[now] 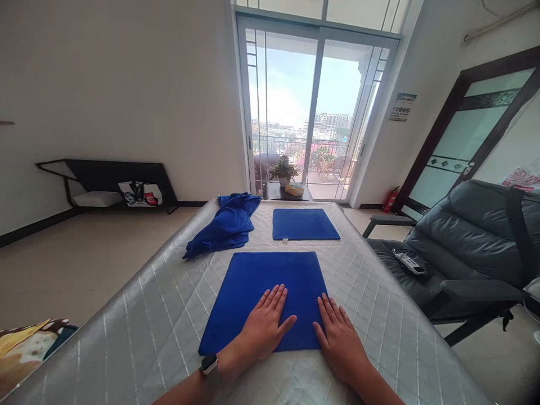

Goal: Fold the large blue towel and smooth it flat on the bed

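Observation:
A folded blue towel (257,281) lies flat on the grey quilted mattress (139,315) just in front of me. My left hand (264,326) presses flat on its near edge, fingers stretched out. My right hand (340,337) lies flat beside it on the towel's near right corner, fingers also spread. Neither hand holds anything. A smartwatch (208,363) sits on my left wrist. Farther back lies a second folded blue towel (304,224), and to its left a crumpled pile of blue cloth (225,226).
A dark recliner chair (468,253) with a remote (411,262) on its seat stands right of the mattress. Beyond the far end are a small table with a potted plant (283,170) and glass balcony doors (312,112). A low black shelf (109,180) lines the left wall.

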`<state>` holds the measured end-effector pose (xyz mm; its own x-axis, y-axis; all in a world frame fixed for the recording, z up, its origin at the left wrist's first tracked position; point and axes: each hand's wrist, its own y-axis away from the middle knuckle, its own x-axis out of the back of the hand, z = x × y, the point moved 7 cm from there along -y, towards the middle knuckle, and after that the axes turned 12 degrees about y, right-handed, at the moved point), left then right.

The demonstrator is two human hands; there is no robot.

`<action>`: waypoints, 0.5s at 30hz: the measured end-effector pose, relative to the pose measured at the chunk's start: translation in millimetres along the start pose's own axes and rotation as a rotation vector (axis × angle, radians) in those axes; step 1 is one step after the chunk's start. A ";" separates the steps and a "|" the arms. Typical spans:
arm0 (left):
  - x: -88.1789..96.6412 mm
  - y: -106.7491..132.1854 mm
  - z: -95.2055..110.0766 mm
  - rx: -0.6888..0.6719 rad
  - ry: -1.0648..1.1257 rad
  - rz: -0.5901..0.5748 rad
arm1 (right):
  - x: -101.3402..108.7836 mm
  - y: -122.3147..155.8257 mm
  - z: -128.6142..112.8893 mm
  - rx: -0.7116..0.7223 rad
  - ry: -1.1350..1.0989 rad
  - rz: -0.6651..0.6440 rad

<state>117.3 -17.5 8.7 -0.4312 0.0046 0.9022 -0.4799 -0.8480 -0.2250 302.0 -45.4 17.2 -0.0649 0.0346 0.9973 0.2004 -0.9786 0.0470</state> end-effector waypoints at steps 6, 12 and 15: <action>36.7 100.3 -98.6 0.275 -0.104 0.038 | -1.0 -0.8 1.7 0.029 -0.038 0.008; 50.3 155.0 -107.9 0.362 -0.103 0.060 | -2.8 0.0 6.5 0.041 -0.067 0.008; 51.9 157.0 -105.2 0.377 -0.077 0.088 | 0.9 1.1 9.3 0.055 -0.083 0.001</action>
<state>-60.8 -94.6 -18.5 -0.3930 -0.1039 0.9136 -0.1235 -0.9786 -0.1645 311.3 -44.6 18.8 0.0161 0.0524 0.9985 0.2536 -0.9662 0.0466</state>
